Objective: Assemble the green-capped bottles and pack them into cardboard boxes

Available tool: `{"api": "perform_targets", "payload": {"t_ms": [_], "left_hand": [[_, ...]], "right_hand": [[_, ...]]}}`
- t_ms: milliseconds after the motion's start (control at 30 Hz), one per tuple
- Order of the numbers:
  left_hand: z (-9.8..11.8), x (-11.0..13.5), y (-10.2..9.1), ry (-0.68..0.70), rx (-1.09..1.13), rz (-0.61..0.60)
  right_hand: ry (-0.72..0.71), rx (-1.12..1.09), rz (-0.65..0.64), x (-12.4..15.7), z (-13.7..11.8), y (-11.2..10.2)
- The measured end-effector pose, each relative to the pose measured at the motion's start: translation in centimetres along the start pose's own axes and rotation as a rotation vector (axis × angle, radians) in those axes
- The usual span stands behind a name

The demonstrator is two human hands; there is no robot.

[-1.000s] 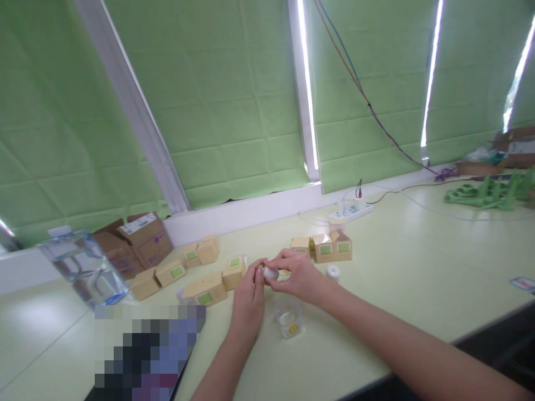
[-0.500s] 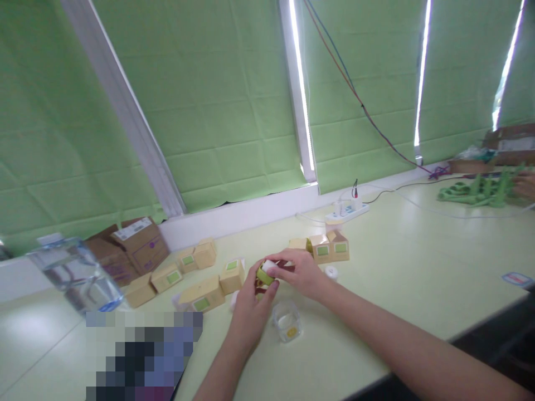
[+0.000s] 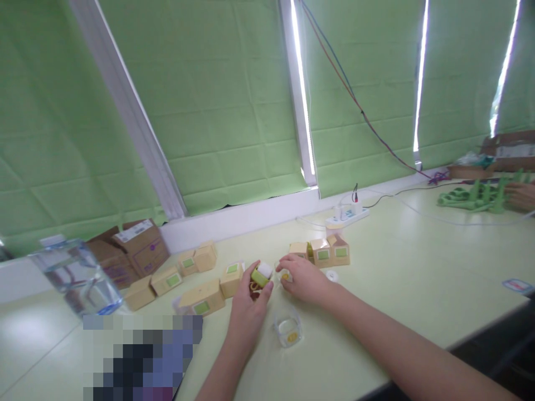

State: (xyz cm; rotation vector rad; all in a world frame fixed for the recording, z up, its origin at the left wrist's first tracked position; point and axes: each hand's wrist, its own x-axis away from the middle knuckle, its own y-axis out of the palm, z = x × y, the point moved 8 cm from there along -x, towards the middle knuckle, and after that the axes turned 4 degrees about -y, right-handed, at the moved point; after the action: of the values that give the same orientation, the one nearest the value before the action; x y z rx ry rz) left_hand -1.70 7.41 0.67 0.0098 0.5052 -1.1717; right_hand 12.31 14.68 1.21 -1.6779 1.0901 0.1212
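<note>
A small green case with a white block-shaped piece [image 3: 264,271] in its top sits in my left hand [image 3: 247,303], its fingers closed around the sides. Just to the right, my right hand [image 3: 307,277] has its fingertips curled on a small clear plastic piece [image 3: 284,275] with a yellow mark; part of that piece is hidden by the fingers. Nearer to me on the table, between my forearms, stands a clear plastic box [image 3: 287,328] with a round yellow sticker. A round white piece [image 3: 332,276] lies beyond my right wrist.
Several small tan boxes with green labels stand left [image 3: 204,298] and right [image 3: 330,250] of my hands. At the left are a large water bottle [image 3: 79,273] and a brown carton [image 3: 142,245]. A power strip [image 3: 348,216] lies behind. Far right, another person's hand [image 3: 521,195] touches green parts [image 3: 472,197].
My right hand has come off the green case and moved slightly right, onto the clear piece. My left hand still holds the case, its white piece now more exposed.
</note>
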Motion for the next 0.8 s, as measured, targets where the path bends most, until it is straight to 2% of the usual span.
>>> {"api": "perform_targets", "payload": {"t_ms": [100, 200, 367, 567, 800], "left_hand": [[0.1, 0.0, 0.0, -0.006, 0.022, -0.01], [0.2, -0.1, -0.4, -0.01, 0.065, 0.013], [0.1, -0.1, -0.6, -0.002, 0.031, 0.02], [0.2, -0.1, 0.0, 0.006, -0.039, -0.016], [0.4, 0.1, 0.0, 0.015, -0.127, -0.017]], "right_hand": [[-0.045, -0.02, -0.043, 0.0, -0.9, 0.1], [-0.063, -0.06, -0.022, -0.1, -1.3, -0.4], [0.009, -0.117, 0.009, 0.1, -0.9, -0.8], [0.136, -0.129, -0.116, 0.7, -0.5, 0.7], [0.083, -0.093, -0.047, 0.3, -0.9, -0.5]]}}
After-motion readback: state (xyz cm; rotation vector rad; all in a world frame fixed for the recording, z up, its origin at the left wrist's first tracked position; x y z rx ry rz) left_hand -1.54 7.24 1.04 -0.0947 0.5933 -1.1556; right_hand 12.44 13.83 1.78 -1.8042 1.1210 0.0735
